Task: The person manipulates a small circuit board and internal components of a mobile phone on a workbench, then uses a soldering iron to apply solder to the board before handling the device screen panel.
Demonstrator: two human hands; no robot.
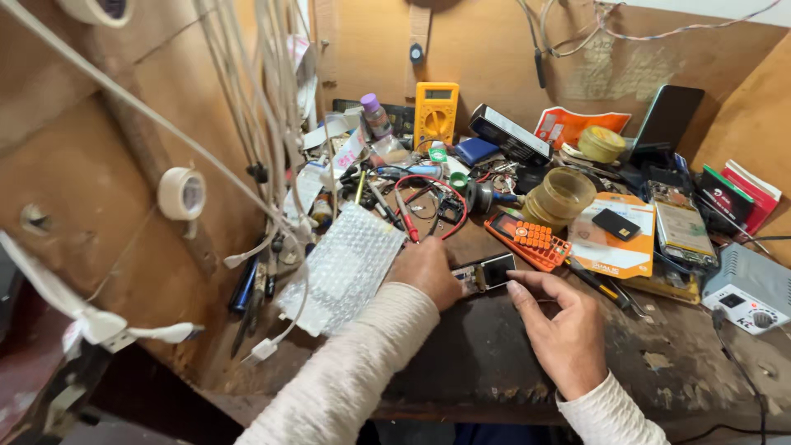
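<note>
A small opened phone body [486, 273] with a dark screen lies on the worn dark bench top [461, 363]. My left hand [426, 270] is closed over its left end and holds it down. My right hand [560, 330] rests just right of it, with the index finger stretched toward the phone's right edge and the other fingers loosely curled, holding nothing. Both arms wear cream knitted sleeves. The phone's left part is hidden under my left hand.
An orange keypad [531, 239] lies behind the phone. Further back lie red and black probe leads [409, 227], a yellow multimeter [436, 111], tape rolls [565, 194] and an orange card [614, 235]. Bubble wrap [346, 268] lies at left. White cables [272, 124] hang there. A grey power unit [746, 297] stands at right.
</note>
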